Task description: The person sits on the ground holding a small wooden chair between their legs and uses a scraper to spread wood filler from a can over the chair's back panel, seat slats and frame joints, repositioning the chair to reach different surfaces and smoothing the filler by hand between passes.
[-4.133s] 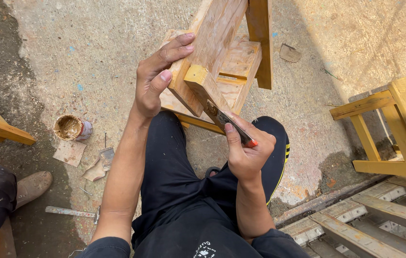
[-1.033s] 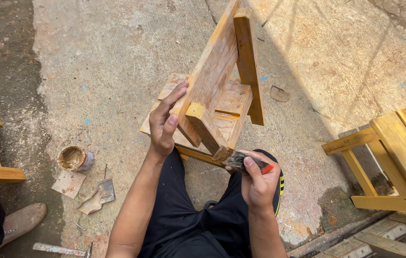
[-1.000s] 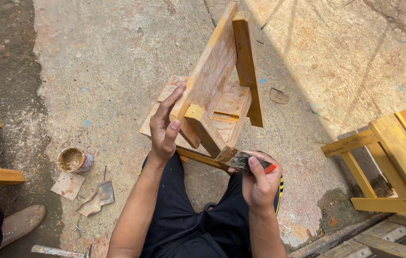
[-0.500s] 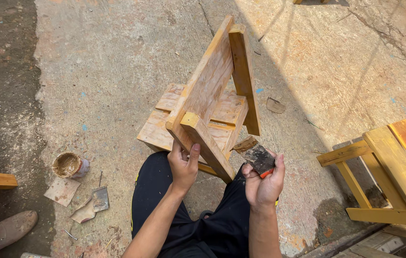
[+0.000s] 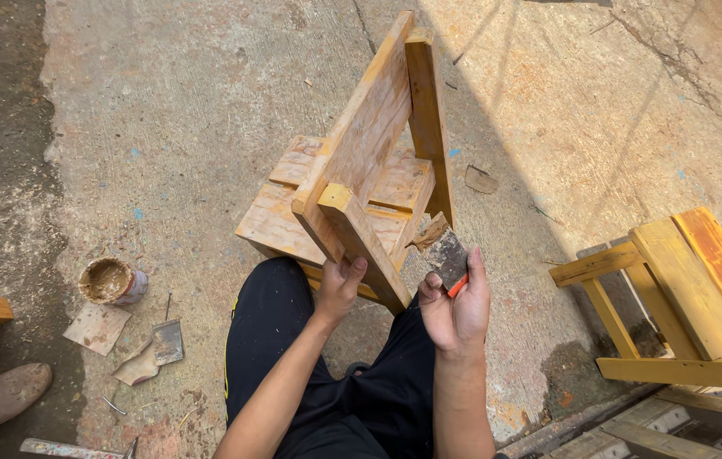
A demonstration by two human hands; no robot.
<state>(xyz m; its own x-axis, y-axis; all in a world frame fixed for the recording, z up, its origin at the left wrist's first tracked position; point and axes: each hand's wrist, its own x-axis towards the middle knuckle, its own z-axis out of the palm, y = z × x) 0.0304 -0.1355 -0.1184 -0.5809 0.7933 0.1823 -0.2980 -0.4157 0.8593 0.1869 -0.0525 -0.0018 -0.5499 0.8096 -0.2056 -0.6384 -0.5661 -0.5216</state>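
No label, sign or screen shows anywhere in the frame; the nearest thing to a package is a small round tin [image 5: 110, 281] at the left edge of the lower half, open-topped, crusted brown inside, pale and stained on its side, standing on the concrete.
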